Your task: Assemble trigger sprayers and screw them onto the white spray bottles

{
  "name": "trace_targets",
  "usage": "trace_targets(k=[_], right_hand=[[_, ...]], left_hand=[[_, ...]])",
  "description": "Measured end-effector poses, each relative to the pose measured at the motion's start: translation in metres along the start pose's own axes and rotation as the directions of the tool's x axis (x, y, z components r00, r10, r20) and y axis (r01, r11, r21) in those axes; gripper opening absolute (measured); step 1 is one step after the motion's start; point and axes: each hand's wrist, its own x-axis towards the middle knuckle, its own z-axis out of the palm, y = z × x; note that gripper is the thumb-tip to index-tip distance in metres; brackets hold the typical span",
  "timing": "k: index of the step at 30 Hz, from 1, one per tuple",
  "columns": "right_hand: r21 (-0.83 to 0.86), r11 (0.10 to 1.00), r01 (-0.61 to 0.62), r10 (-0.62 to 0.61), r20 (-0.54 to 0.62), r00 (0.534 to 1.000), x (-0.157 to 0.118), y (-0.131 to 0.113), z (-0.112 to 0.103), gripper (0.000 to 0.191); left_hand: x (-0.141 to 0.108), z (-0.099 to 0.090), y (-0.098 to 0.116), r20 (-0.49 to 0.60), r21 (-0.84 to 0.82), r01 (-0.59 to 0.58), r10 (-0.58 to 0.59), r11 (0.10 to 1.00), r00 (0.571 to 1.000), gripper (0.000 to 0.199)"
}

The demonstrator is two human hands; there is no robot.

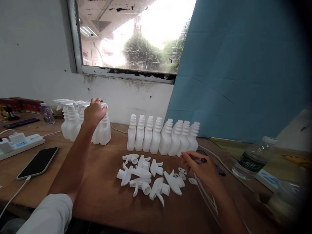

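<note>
My left hand (95, 112) reaches to the left group of white spray bottles, its fingers curled over the top of the rightmost spray bottle (105, 130). The hand partly hides that bottle's trigger head. Beside it, other bottles (70, 122) stand upright, some with trigger heads on. My right hand (201, 169) is closed around a dark brown pen-like stick (201, 160), over the table's right half. Small white rings (192, 181) lie just beneath its fingers. Loose white trigger heads (141, 172) are heaped to its left. Behind them stands a row of open-necked white bottles (148, 135).
A phone (37, 162) on a cable and a power strip (21, 144) lie at the left, near a small water bottle (47, 113). At the right are a larger water bottle (253, 159), a partly hidden phone (219, 169) and cables. A blue sheet (234, 71) hangs behind.
</note>
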Motion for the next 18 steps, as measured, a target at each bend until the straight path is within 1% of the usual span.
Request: trace_targets(k=[3,6,8,10,12,14,16,17,18], right_hand=[[-0.014,1.0,-0.014,0.014,0.008,1.0,0.0,0.0,0.0,0.037],[-0.024,0.999,-0.029,0.029,0.006,1.0,0.0,0.0,-0.001,0.036],[-0.003,1.0,-0.03,0.03,0.003,1.0,-0.001,-0.001,-0.001,0.035],[0.024,1.0,-0.017,0.017,-0.005,1.0,-0.003,-0.004,-0.001,0.034],[0.045,0.999,0.028,-0.027,-0.015,1.0,-0.007,-0.011,-0.003,0.035],[0.055,0.996,0.071,-0.071,-0.006,0.997,-0.013,-0.021,-0.004,0.034],[0.077,0.993,0.087,-0.088,0.007,0.996,-0.021,-0.031,-0.004,0.033],[0.098,0.991,0.09,-0.091,0.012,0.996,-0.024,-0.034,-0.004,0.033],[0.125,0.988,0.092,-0.095,0.015,0.995,-0.028,-0.037,-0.003,0.034]], left_hand=[[0.004,0.006,-0.005,0.023,0.017,0.029,-0.029,0.999,0.999,0.032],[0.003,0.008,-0.001,0.014,0.004,0.035,-0.035,0.999,0.999,0.026],[0.001,0.004,0.005,-0.041,-0.035,-0.002,0.001,0.999,0.999,0.023],[-0.005,-0.006,0.014,-0.129,-0.098,-0.09,0.077,0.991,0.989,0.021],[-0.015,-0.019,0.026,-0.24,-0.187,-0.202,0.155,0.961,0.958,0.018],[-0.029,-0.033,0.041,-0.355,-0.289,-0.323,0.213,0.901,0.911,0.015],[-0.047,-0.046,0.057,-0.447,-0.384,-0.437,0.251,0.814,0.859,0.011],[-0.057,-0.052,0.065,-0.478,-0.431,-0.481,0.259,0.763,0.839,0.01],[-0.067,-0.057,0.073,-0.495,-0.488,-0.513,0.26,0.707,0.829,0.01]])
